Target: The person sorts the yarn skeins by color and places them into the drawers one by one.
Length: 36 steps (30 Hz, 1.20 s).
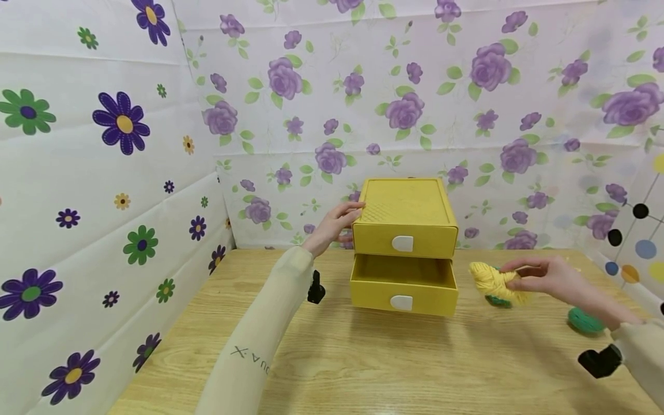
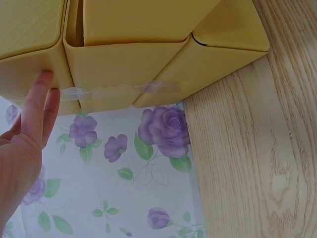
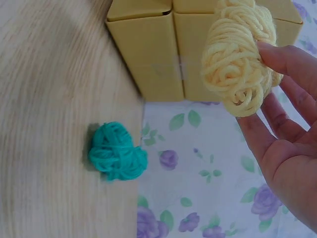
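A yellow two-drawer box [image 1: 407, 199] stands on the table, its lower drawer [image 1: 403, 297] pulled out and the upper drawer [image 1: 376, 241] closed. My left hand [image 1: 334, 226] touches the box's left side near the top edge; in the left wrist view the fingers [image 2: 37, 106] lie extended against the yellow wall. To the right of the open drawer, my right hand [image 1: 544, 278] pinches a skein of yellow yarn [image 1: 490, 279] between thumb and fingers. The right wrist view shows this yellow skein [image 3: 235, 64] in front of the box's side, above the table.
Below the yellow skein lies a green yarn bundle [image 1: 499, 301], mostly covered in the head view; the right wrist view shows the green bundle [image 3: 117, 151] whole. Another green skein [image 1: 586, 320] sits further right. A flowered wall sheet [image 1: 311, 104] hangs behind the wooden table [image 1: 363, 363].
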Each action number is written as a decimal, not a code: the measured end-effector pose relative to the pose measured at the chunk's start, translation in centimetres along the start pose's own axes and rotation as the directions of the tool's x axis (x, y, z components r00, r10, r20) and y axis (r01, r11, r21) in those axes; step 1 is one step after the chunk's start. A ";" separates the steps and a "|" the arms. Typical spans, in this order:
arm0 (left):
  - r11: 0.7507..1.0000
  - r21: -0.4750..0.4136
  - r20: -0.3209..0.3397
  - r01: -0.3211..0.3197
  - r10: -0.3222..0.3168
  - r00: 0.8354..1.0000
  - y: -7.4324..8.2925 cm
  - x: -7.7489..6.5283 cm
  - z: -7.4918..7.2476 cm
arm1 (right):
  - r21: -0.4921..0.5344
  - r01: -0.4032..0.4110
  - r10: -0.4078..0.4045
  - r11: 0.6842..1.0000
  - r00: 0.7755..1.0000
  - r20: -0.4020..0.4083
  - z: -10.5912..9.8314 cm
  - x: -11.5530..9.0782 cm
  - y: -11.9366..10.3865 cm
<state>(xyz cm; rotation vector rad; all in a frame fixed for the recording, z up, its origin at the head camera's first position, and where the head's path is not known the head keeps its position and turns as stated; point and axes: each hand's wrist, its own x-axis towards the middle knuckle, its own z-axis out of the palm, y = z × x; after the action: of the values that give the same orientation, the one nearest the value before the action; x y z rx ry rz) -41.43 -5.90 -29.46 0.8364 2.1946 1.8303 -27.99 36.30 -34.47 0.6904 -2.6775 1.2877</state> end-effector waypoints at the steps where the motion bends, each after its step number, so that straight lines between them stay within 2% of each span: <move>1: 1.000 -0.002 -0.001 0.001 -0.001 1.000 0.0 0.0 0.0 | 0.003 -0.001 0.001 1.000 1.000 0.001 0.0 0.1 -0.3; 6: 1.000 -0.007 -0.006 0.000 0.000 1.000 -0.1 0.1 0.0 | -0.023 -0.068 0.069 0.997 0.998 0.005 -0.3 0.2 -1.9; 9: 1.000 -0.009 -0.002 -0.001 0.001 1.000 0.0 0.0 -0.1 | -0.043 -0.064 0.064 0.997 0.998 0.006 -0.3 0.6 -2.7; 14: 1.000 -0.028 0.021 -0.003 0.004 1.000 0.9 -0.5 -0.1 | -0.010 0.001 0.000 1.000 1.000 0.024 -0.3 1.4 -4.1; 19: 0.999 -0.044 0.047 0.000 0.002 0.999 1.8 -1.1 0.0 | 0.011 0.018 -0.019 1.000 0.998 0.055 0.1 2.1 -5.4; 23: 0.999 -0.039 0.044 0.000 0.002 0.999 1.2 -0.7 0.0 | 0.016 0.023 -0.024 1.000 0.998 0.065 0.7 2.6 -6.0; 30: 1.000 -0.022 0.002 -0.008 0.008 1.000 0.0 0.1 -0.2 | 0.036 0.055 -0.057 0.998 0.996 0.070 1.9 4.2 -6.8; 36: 1.000 -0.026 0.001 -0.006 0.006 1.000 -0.1 0.1 -0.2 | 0.081 0.152 -0.159 0.985 0.984 0.080 3.4 5.8 -7.8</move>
<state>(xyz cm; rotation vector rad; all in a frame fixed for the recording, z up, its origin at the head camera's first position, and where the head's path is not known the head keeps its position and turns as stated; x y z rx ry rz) -41.63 -6.03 -29.50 0.8399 2.1647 1.8567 -29.40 27.42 -29.46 0.9648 -2.5906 1.3517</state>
